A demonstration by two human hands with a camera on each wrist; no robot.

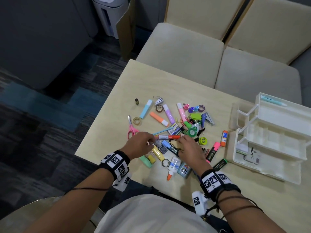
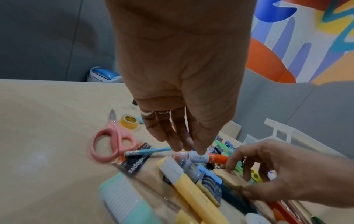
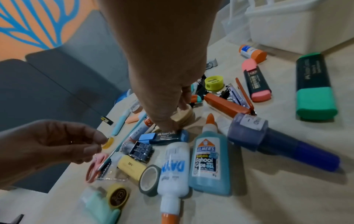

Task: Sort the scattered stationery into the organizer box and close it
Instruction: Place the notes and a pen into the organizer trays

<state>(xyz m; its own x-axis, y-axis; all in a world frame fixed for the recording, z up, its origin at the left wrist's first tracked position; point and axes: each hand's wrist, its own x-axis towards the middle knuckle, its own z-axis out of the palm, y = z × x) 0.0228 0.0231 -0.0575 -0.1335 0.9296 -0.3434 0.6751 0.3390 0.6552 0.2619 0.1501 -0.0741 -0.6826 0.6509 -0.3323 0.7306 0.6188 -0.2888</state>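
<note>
Barely begun: organizer box open, nearly empty; beside it, left hand and right hand loosely open over pile, gripping nothing certain.

Head view high, steep down on table; wrist views low, close (near tabletop), facing 12 o'clock; all share pink scissors.

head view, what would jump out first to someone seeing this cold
A bright heap of stationery covers the middle of the pale table: pastel highlighters, pink scissors, glue bottles, tape rolls. Both hands are down in it, the left hand and right hand at either end of an orange marker. At the right edge stands the white organizer box, open, its tiered trays nearly bare.
</note>
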